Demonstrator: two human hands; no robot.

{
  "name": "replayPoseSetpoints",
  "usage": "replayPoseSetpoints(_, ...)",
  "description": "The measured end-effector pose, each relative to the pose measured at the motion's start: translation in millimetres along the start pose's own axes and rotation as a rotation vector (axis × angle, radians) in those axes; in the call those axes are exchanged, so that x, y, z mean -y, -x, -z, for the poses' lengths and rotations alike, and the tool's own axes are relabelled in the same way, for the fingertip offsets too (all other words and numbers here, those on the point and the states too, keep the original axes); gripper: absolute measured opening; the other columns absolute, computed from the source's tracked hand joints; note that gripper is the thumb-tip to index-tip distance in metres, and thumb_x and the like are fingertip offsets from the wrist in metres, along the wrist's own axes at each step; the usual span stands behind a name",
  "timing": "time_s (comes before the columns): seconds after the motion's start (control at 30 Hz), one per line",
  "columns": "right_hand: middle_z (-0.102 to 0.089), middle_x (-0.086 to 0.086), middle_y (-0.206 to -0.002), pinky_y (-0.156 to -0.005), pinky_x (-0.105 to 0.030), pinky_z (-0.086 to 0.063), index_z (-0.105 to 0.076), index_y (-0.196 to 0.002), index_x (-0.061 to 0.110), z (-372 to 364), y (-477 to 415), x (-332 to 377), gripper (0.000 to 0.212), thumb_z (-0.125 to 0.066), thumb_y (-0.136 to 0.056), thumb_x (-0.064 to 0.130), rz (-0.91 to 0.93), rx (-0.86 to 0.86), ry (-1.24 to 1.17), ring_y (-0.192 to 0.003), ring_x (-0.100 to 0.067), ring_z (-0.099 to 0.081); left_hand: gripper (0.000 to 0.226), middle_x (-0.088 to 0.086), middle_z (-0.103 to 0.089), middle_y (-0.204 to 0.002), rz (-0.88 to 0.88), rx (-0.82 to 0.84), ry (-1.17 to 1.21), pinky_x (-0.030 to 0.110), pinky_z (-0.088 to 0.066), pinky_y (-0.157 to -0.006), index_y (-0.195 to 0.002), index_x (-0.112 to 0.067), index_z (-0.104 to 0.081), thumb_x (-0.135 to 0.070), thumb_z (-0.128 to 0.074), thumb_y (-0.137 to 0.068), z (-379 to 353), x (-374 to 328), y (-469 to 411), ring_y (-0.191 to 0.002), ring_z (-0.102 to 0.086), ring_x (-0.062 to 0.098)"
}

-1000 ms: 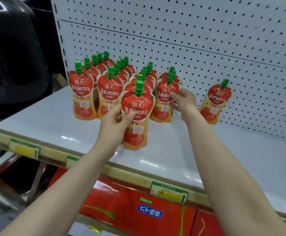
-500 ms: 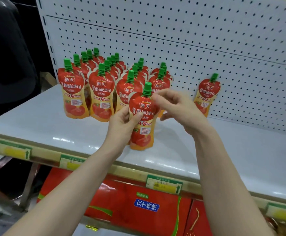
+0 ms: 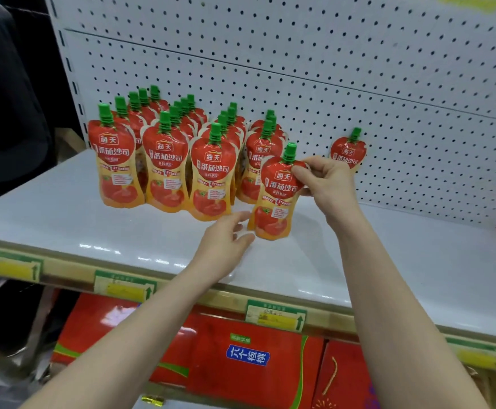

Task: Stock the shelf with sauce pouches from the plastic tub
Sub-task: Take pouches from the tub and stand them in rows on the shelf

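The right hand (image 3: 327,184) pinches the red shoulder of a sauce pouch (image 3: 274,199), fingers clenched just below its green cap; the pouch stands upright on the white shelf (image 3: 63,219). The left hand (image 3: 226,243) hovers released, fingertips (image 3: 245,215) just beside the pouch's base. Beyond the fingers stand rows of matching pouches (image 3: 167,160); one lone pouch (image 3: 348,152) leans on the pegboard (image 3: 329,69).
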State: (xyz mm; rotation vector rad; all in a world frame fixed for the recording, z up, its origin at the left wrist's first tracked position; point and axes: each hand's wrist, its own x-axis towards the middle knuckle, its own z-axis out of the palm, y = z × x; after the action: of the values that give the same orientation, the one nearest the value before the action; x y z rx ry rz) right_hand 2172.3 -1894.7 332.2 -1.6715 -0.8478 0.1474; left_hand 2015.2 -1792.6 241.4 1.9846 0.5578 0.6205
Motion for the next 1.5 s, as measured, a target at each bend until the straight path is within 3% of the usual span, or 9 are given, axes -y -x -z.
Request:
replayPoseSetpoints(0.13, -0.073, 0.006, -0.082, -0.060, -0.016, -0.054, -0.071, -0.094, 0.014, -16, -15, -7, 0.009, -0.063, -0.094, 0.010, 0.002, -0.036, -0.031, -0.070, 0.001, -0.070, 0.049, 0.004, -0.046, -0.146, -0.017, 0.069, -0.152, 0.035, -0.039, -0.108, -0.142, -0.014, -0.044, -0.015, -0.056, -0.094, -11, 3, -14, -0.131, -0.046, 0.021)
replayPoseSetpoints(0.33, -0.077, -0.002, -0.095, -0.084, -0.046, -0.060, -0.073, -0.096, 0.021, -34, -44, -18, 0.009, -0.064, -0.094, 0.018, 0.018, -0.022, 0.000, -0.090, -0.018, -0.073, 0.058, 0.004, -0.026, -0.158, 0.055, 0.089, -0.258, 0.041, -0.033, -0.114, -0.149, -0.014, -0.030, -0.018, -0.053, -0.096, -25, 7, -39, -0.143, -0.031, 0.024)
replayPoseSetpoints(0.53, -0.076, -0.004, -0.100, -0.087, -0.046, -0.059, -0.072, -0.101, 0.016, -41, -60, -23, 0.011, -0.064, -0.094, 0.018, 0.014, -0.011, -0.018, -0.093, -0.017, -0.072, 0.061, 0.003, -0.020, -0.160, 0.087, 0.060, -0.288, 0.039, -0.028, -0.116, -0.151, -0.016, -0.026, -0.022, -0.053, -0.097, -31, 10, -52, -0.146, -0.023, 0.023)
replayPoseSetpoints(0.77, -0.076, 0.000, -0.096, -0.083, -0.049, -0.059, -0.067, -0.089, 0.032, -38, -62, -26, 0.013, -0.061, -0.095, 0.023, 0.064, 0.025, 0.059, -0.091, -0.017, -0.072, 0.062, 0.002, -0.021, -0.160, 0.084, 0.058, -0.242, 0.043, -0.032, -0.115, -0.151, -0.017, -0.028, -0.022, -0.056, -0.095, -32, 20, -54, -0.146, -0.023, 0.023)
replayPoseSetpoints(0.87, -0.075, 0.002, -0.097, -0.084, -0.048, -0.058, -0.068, -0.100, 0.027, -36, -60, -27, 0.010, -0.060, -0.094, 0.028, 0.071, 0.038, 0.131, -0.092, -0.015, -0.071, 0.062, 0.003, -0.024, -0.159, 0.078, 0.061, -0.229, 0.043, -0.033, -0.114, -0.150, -0.017, -0.029, -0.023, -0.056, -0.095, -30, 20, -54, -0.145, -0.025, 0.023)
replayPoseSetpoints(0.97, -0.071, 0.005, -0.102, -0.088, -0.041, -0.056, -0.064, -0.121, 0.022, -27, -51, -24, 0.028, -0.059, -0.095, 0.033, 0.088, 0.005, 0.294, -0.095, -0.011, -0.067, 0.058, 0.004, -0.036, -0.154, 0.057, 0.043, -0.204, 0.043, -0.038, -0.111, -0.147, -0.017, -0.036, -0.023, -0.057, -0.094, -21, 17, -49, -0.140, -0.036, 0.024)
replayPoseSetpoints(1.1, -0.067, 0.007, -0.105, -0.089, -0.039, -0.053, -0.059, -0.129, 0.021, -8, -14, -23, 0.033, -0.055, -0.098, 0.030, 0.130, -0.047, 0.437, -0.096, -0.010, -0.063, 0.045, -0.001, -0.055, -0.137, -0.016, 0.017, -0.075, 0.028, -0.043, -0.097, -0.139, -0.019, -0.048, -0.018, -0.056, -0.095, -5, 3, -25, -0.122, -0.053, 0.016)
replayPoseSetpoints(1.33, -0.067, 0.007, -0.113, -0.090, -0.039, -0.052, -0.060, -0.128, 0.024, 27, 117, -33, 0.032, -0.053, -0.098, 0.031, 0.112, -0.175, 0.582, -0.097, -0.011, -0.062, 0.028, -0.008, -0.068, -0.108, -0.156, 0.008, 0.100, 0.005, -0.044, -0.081, -0.120, -0.024, -0.062, -0.013, -0.057, -0.094, -2, -18, 54, -0.093, -0.060, -0.005)
replayPoseSetpoints(1.5, -0.069, 0.005, -0.110, -0.089, -0.037, -0.052, -0.064, -0.124, 0.020, 55, 255, -56, 0.028, -0.054, -0.098, 0.026, 0.000, -0.321, 0.607, -0.097, -0.013, -0.064, 0.026, -0.009, -0.069, -0.102, -0.190, 0.135, 0.265, 0.013, -0.047, -0.087, -0.112, -0.025, -0.063, -0.009, -0.055, -0.094, -32, -22, 132, -0.097, -0.064, 0.001)
